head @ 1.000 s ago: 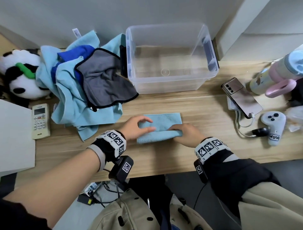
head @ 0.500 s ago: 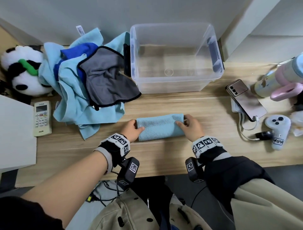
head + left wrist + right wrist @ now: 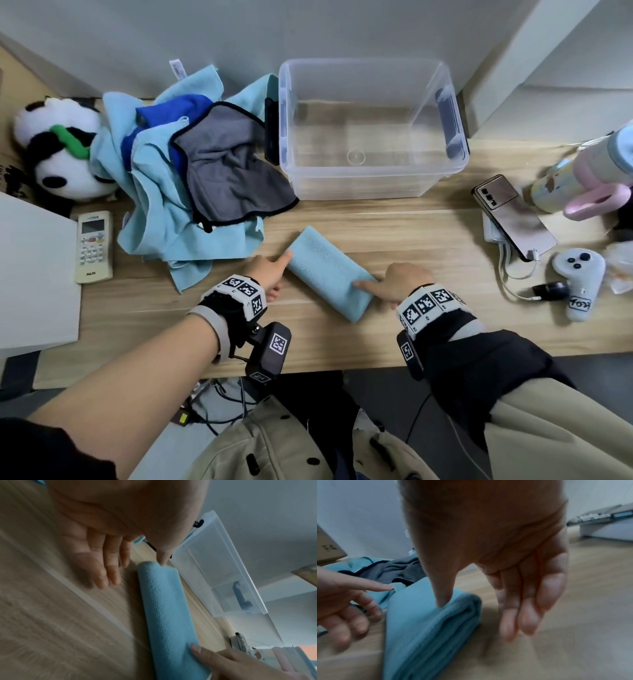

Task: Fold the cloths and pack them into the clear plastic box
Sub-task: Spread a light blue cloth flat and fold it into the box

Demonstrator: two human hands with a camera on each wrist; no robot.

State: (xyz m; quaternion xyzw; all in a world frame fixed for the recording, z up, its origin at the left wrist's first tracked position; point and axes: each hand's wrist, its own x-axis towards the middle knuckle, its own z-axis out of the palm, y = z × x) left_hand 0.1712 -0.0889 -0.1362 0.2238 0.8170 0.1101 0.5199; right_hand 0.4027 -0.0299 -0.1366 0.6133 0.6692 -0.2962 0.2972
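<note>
A folded light blue cloth [image 3: 329, 272] lies diagonally on the wooden table, its left end farther from me. One outstretched fingertip of my left hand [image 3: 270, 270] touches the far left end, and the other fingers [image 3: 106, 574] hang loose beside it. My right hand [image 3: 394, 282] presses one fingertip on the near right end, where the folded layers [image 3: 464, 612] show. Neither hand grips the cloth. The clear plastic box [image 3: 359, 186] stands empty behind it. A pile of unfolded blue and grey cloths [image 3: 191, 178] lies to the box's left.
A panda plush [image 3: 61, 150] and a remote [image 3: 93, 246] sit at the far left by a white block [image 3: 34, 274]. On the right are a phone [image 3: 513, 216], a white controller [image 3: 579, 281] with its cable, and a bottle [image 3: 582, 174].
The folded cloth has turned from lying left to right to a diagonal. Both hands have let go of its ends and now only touch it with fingertips.
</note>
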